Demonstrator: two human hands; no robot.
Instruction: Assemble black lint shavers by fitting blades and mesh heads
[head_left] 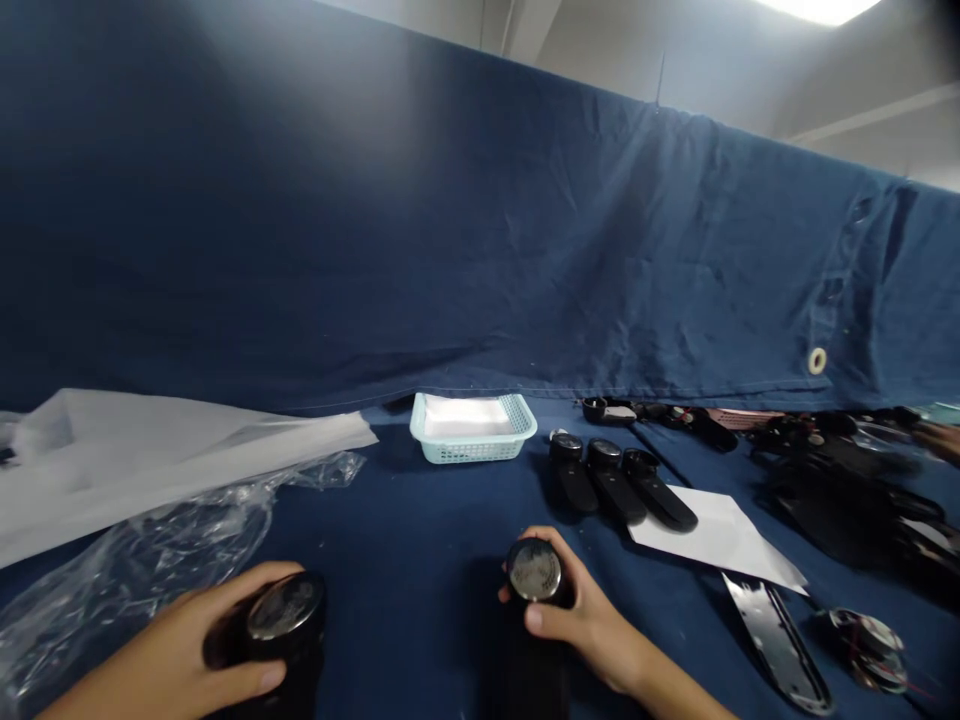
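Observation:
My left hand is wrapped round a black device with a shiny round top, at the lower left. To its right, my right hand grips a second black device of like shape, its thumb and fingers around the round, glossy end. The lower parts of both devices run towards the bottom edge of the picture. Three similar black devices lie side by side beyond my right hand, partly over a white sheet of paper.
A light blue basket with white paper inside stands at the back. White sheeting and clear plastic lie left. At right are an open casing, a wired part, dark parts and another person's hand.

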